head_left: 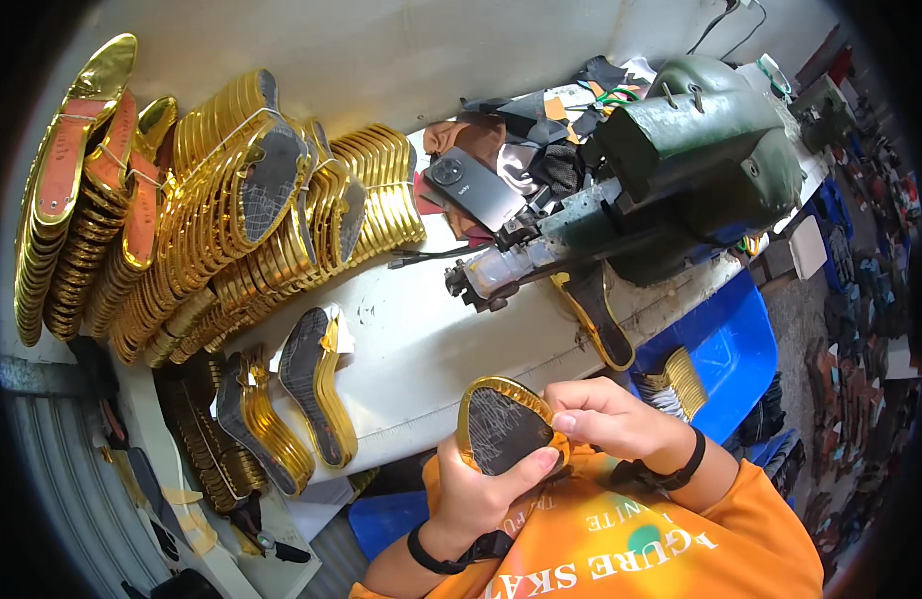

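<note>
Left hand: my left hand (481, 489) grips the insole (506, 427) from below, thumb laid along its lower right edge; the palm side is hidden behind the piece.
Right hand: my right hand (606, 414) pinches the insole's right rim, fingers curled shut on it; the fingertips are tucked out of sight.
Insole: one, dark grey face with a gold edge, held close to my chest, just in front of the bench (431, 349) edge. Its lower end is covered by my left hand.
Machine: one green machine (690, 160) on the bench's right end; another gold-edged piece (601, 319) hangs below it, its top hidden by the machine.
Phone: one dark phone (476, 190) lying on scraps beside the machine.
Stacks: gold insoles piled in long fanned rows (231, 200) at the left of the bench, too many and too overlapped to count.
Loose ones: a small group (316, 384) near the bench's front edge, partly overlapping.
Bin: one blue bin (730, 349) at the right, below the bench, mostly cut off by my arm.
Wrists: a dark band on each, two in all.
</note>
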Available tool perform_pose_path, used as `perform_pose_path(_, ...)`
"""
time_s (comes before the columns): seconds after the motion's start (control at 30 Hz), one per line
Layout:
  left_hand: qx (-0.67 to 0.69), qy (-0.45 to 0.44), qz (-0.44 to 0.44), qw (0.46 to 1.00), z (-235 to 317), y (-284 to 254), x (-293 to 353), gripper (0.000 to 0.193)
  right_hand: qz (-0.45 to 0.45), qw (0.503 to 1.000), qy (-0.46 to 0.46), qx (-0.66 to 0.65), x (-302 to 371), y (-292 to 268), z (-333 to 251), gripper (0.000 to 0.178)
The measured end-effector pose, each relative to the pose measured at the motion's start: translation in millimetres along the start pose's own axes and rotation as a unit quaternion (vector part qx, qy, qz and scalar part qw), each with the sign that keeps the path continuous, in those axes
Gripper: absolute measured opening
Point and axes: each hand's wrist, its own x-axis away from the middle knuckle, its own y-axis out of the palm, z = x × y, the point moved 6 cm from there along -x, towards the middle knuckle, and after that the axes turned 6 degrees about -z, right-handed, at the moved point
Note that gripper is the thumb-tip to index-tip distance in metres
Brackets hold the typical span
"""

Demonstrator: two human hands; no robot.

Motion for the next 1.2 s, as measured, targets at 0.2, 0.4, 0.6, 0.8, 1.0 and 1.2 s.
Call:
perform_pose_path(0.2,0.004,-0.003,0.014,1.0,-5,5,-1,0.024,0.117,0.899,-0.165,0.389,1,13,-22,0.028)
perform_pose_path(0.4,-0.025,0.037,0.017,0.999,-5,5,-1,0.025,0.118,0.987,-0.101,0.03,-2,-8,15,0.028)
perform_pose_path(0.6,0.088,0.074,0.088,0.989,-31,-13,7,0.063,0.181,0.885,-0.185,0.387,2,13,-2,0.021)
perform_pose_path(0.8,0.037,0.063,0.073,0.995,-20,-14,-7,0.058,0.123,0.969,-0.131,0.172,-2,10,20,0.015)
perform_pose_path(1.0,0.072,0.115,0.062,0.989,-15,-22,-16,0.051,0.145,0.891,-0.264,0.338,-1,21,-21,0.011)
perform_pose_path(1.2,-0.199,0.191,-0.039,0.96,24,-8,-20,0.092,0.188,0.625,-0.374,0.659,13,46,-51,0.026)
